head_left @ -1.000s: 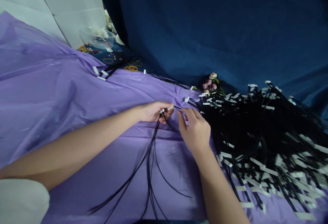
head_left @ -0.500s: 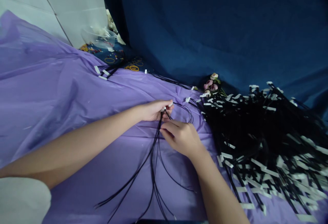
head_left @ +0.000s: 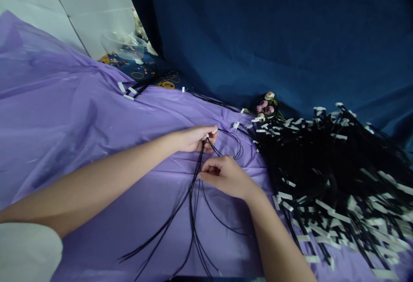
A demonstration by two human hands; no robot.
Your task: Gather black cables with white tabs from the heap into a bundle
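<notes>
Near the centre, my left hand [head_left: 196,138] is closed on a small white connector [head_left: 207,137] with thin black wires [head_left: 192,204] hanging from it. The loose wires fan out toward the front edge of the purple cloth, and some loop to the right of the fingers. Just below and to the right, my right hand [head_left: 222,173] is curled beside the wires, thumb and fingers slightly apart, its fingertips close to the strands. Whether those fingertips touch a wire cannot be made out.
A large heap of black cables [head_left: 309,157] with white ends lies at the right. Artificial roses [head_left: 267,106] stand behind it. More cables [head_left: 129,91], yellow rubber bands [head_left: 166,85] and a clear bowl [head_left: 124,46] are at the back left. A blue curtain [head_left: 274,32] hangs behind.
My right hand has moved slightly down and away from the connector, its fingers parting a little. My left hand has kept its place with the connector.
</notes>
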